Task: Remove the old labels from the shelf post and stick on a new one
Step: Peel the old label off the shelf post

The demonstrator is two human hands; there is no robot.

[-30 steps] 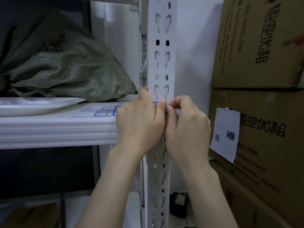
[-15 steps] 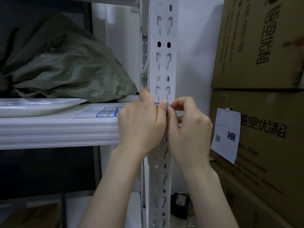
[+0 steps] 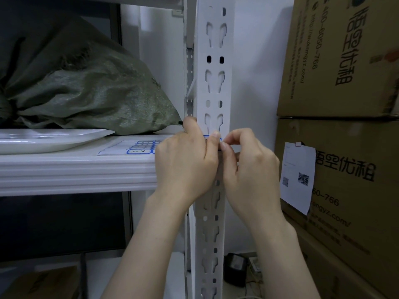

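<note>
Single wide-angle view, worn on the head. Faces forward and a little down, square onto the white shelf post (image 3: pixel 213 87), from close in. Sets the post top to bottom just right of centre, with the blue-edged label (image 3: pixel 207 136) near mid-frame. Catches both forearms rising from 6 o'clock, left hand (image 3: pixel 185 165) and right hand (image 3: pixel 250 173) meeting at the post. Takes in the shelf (image 3: pixel 75 167) out to 9 o'clock and stacked cardboard boxes (image 3: pixel 345 61) from 1 to 4 o'clock, edges slightly bowed by the lens.
</note>
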